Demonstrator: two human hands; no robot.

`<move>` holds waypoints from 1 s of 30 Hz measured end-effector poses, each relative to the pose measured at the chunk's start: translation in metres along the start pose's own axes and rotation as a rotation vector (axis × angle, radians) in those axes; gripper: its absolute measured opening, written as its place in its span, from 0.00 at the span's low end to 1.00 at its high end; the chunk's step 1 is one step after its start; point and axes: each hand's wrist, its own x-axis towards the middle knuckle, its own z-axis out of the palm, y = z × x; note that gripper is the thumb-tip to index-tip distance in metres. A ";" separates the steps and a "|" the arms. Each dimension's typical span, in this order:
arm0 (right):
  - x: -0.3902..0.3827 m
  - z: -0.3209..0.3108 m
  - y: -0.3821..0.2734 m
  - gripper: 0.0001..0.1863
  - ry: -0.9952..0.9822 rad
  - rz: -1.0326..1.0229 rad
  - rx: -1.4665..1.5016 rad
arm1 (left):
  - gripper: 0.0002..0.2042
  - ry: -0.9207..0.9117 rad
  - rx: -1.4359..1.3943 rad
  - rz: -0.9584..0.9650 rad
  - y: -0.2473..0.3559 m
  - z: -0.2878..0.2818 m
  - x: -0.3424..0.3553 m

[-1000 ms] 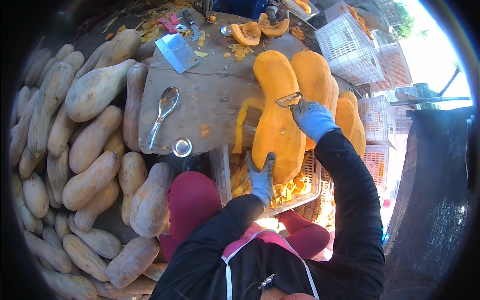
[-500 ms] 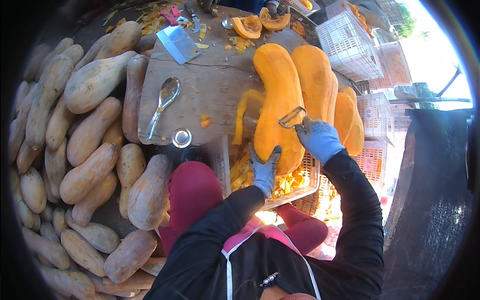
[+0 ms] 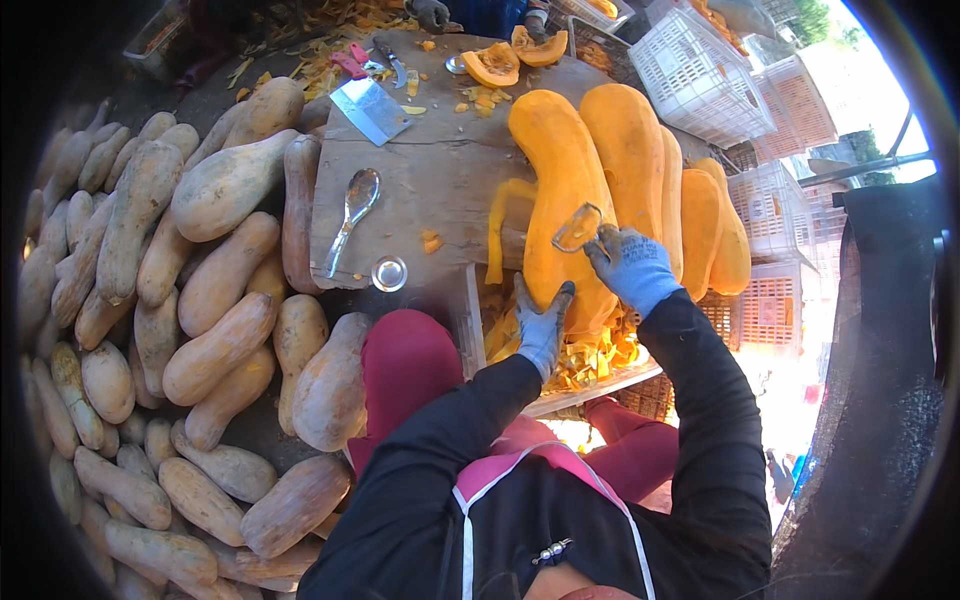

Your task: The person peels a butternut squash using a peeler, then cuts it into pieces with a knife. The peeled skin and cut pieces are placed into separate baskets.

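My left hand [image 3: 542, 335], in a grey-and-blue glove, grips the lower end of an orange, pale-skinless long squash [image 3: 560, 180]. My right hand [image 3: 640, 265], gloved alike, holds a metal peeler [image 3: 577, 226] against that squash's face. More orange squashes [image 3: 620, 150] lie tightly to its right on the worn board [image 3: 420, 180], and a yellow strip of peel [image 3: 498, 215] hangs at its left. A crate [image 3: 590, 380] of peelings sits below. On the board are a cleaver [image 3: 368, 108], a steel spoon [image 3: 352, 210] and a small round metal dish [image 3: 389, 273].
Unpeeled beige squashes [image 3: 220, 350] are heaped at left. Cut squash pieces [image 3: 492, 64], a hooked knife [image 3: 392, 62] and a co-worker's gloved hand [image 3: 432, 15] are at the board's far end. Plastic crates [image 3: 700, 75] stand at right beside dark sheeting [image 3: 880, 350].
The peeler in my right hand has moved down the squash from its neck toward the lower body. My left hand stays on the lower end. The view has shifted slightly.
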 end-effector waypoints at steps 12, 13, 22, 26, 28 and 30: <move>-0.149 0.072 0.072 0.24 0.010 0.388 0.520 | 0.45 -0.156 0.594 0.280 0.047 -0.005 -0.008; -0.142 0.080 0.060 0.23 0.107 0.407 0.637 | 0.39 -0.147 0.592 0.304 0.063 0.006 -0.026; -0.126 0.117 -0.028 0.24 0.363 0.148 1.023 | 0.20 -0.247 0.155 -0.096 0.093 -0.028 -0.065; -0.082 0.100 -0.078 0.23 0.450 -0.013 0.941 | 0.18 -0.323 -0.192 -0.255 0.125 -0.029 -0.016; -0.058 0.099 -0.088 0.23 0.418 -0.040 0.923 | 0.17 -0.268 -0.282 -0.312 0.150 -0.019 0.002; -0.039 0.094 -0.100 0.23 0.337 -0.068 0.829 | 0.11 -0.350 -0.140 -0.121 0.165 -0.026 0.018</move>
